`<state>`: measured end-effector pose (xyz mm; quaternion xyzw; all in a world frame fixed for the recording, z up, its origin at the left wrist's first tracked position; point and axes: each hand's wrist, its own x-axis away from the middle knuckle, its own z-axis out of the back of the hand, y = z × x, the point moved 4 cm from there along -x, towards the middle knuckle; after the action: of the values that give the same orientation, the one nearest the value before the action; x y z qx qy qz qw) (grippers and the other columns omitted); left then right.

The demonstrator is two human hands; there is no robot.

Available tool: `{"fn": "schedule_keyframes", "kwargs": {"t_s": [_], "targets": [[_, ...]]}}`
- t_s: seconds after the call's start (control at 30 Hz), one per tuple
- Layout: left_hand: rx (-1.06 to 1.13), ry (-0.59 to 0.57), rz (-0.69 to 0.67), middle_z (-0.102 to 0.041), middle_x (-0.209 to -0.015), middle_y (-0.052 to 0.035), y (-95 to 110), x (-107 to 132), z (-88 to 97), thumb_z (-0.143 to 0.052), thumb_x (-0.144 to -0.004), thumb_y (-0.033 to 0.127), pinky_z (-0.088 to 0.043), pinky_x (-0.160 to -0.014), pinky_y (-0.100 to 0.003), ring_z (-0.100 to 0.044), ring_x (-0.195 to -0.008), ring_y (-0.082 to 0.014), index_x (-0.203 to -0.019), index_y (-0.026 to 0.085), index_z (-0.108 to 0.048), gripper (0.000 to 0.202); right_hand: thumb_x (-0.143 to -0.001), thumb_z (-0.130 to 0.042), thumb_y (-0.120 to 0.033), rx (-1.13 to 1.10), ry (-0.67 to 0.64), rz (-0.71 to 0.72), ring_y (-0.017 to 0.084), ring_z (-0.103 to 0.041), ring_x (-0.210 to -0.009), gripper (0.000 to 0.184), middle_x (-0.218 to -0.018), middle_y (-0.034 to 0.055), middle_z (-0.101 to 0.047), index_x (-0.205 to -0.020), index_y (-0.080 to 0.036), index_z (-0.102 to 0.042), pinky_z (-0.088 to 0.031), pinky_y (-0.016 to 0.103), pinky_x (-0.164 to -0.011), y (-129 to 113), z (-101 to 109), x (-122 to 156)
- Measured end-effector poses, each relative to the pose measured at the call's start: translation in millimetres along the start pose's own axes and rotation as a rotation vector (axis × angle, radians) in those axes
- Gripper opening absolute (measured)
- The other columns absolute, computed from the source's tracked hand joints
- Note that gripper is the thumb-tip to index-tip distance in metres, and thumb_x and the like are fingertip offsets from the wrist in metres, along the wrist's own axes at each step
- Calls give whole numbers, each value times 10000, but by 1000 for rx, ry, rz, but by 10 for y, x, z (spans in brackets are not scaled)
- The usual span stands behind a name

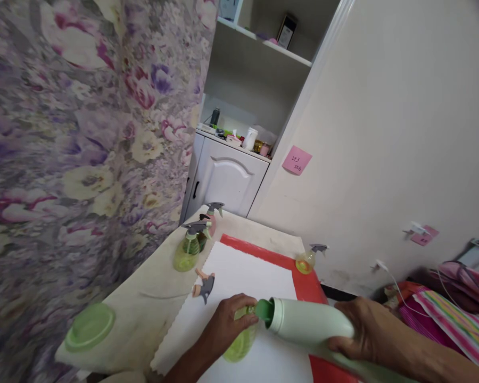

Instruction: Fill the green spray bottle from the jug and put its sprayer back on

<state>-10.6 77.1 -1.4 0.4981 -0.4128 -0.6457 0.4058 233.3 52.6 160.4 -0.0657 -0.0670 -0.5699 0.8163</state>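
Observation:
My left hand (227,324) is wrapped round a small green spray bottle (241,340) with its top off, standing on a white cloth (243,276). My right hand (363,332) grips a large pale green bottle (311,324), tipped on its side so that its green spout (263,309) meets the small bottle's mouth. A loose grey spray head (204,287) lies on the cloth just left of my left hand.
The cloth lies on a red mat (307,284) on a beige table (151,298). A green lid (90,326) rests at the table's left corner. Three spray bottles (193,242) stand at the back left, another yellow one (306,260) at the back right. Floral curtain left, white cabinet (223,178) behind.

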Motion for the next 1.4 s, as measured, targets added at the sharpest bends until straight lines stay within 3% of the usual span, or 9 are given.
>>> {"fn": "schedule_keyframes", "kwargs": {"t_s": [0.57, 0.9, 1.1, 1.23, 1.3, 1.4], "targets": [[5, 10, 4, -725, -912, -30, 16, 9, 8, -653, -774, 217, -449, -866, -278, -652, -922, -208, -927, 202, -736, 175, -711, -652, -450, -56, 27, -17, 207, -673, -609, 249, -671, 39, -742, -728, -202, -672, -343, 250, -518, 115, -147, -36], [-21, 17, 7, -726, -881, -30, 3, -17, -4, -663, -746, 185, -456, -843, -284, -658, -892, -208, -887, 188, -731, 156, -742, -625, -474, -449, -8, 2, 146, -518, -631, 316, -689, 3, -631, -809, -171, -682, -369, 238, -557, 414, -730, -104], [-49, 24, 70, -734, -922, -24, -7, -28, -19, -654, -722, 185, -453, -875, -294, -653, -919, -218, -878, 215, -721, 172, -692, -592, -616, -821, -23, -1, 107, -432, -554, 470, -644, -11, -552, -770, -155, -638, -352, 229, -520, 472, -749, -219], [-72, 12, 93, -735, -927, -19, -41, -35, -21, -635, -718, 184, -451, -894, -300, -646, -938, -221, -891, 229, -710, 194, -668, -544, -731, -981, 144, -81, 69, -293, -420, 545, -474, -60, -468, -692, -187, -521, -222, 237, -442, 613, -767, -464], [-71, 4, 91, -735, -929, -18, -64, -38, -16, -635, -721, 186, -452, -898, -301, -646, -949, -222, -897, 231, -707, 195, -708, -519, -717, -1085, 283, -121, 75, -269, -392, 514, -353, -85, -394, -617, -215, -459, -226, 250, -473, 616, -835, -638], [-70, -10, 98, -733, -939, -22, -99, -45, 5, -650, -700, 191, -453, -904, -310, -643, -959, -232, -902, 231, -708, 215, -749, -517, -671, -1271, 456, -144, 97, -329, -412, 520, -370, -74, -371, -497, -240, -372, -279, 262, -507, 462, -981, -930]]}}
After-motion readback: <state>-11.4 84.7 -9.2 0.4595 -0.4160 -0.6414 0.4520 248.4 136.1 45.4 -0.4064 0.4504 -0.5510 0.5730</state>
